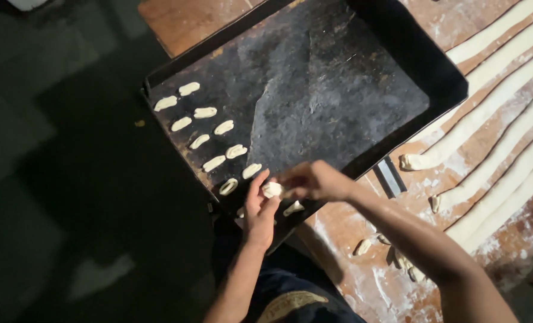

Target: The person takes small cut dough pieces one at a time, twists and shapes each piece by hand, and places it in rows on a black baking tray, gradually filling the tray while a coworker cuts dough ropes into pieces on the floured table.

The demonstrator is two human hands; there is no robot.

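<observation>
A small lump of pale dough (272,189) lies between my two hands, over the near edge of a dark baking tray (362,101). My left hand (259,206) cups it from below with fingers pointing up. My right hand (314,180) pinches it from the right. On the tray's left part two rows of small shaped dough pieces (205,112) run towards me, and one more piece (293,207) lies just below my hands.
The tray rests on a floured wooden table (368,281). Long dough ropes (499,101) stretch across the table at right. Several cut dough bits (362,246) lie near my right forearm. A flat metal scraper (389,177) sits beside the tray's edge. Dark floor lies at left.
</observation>
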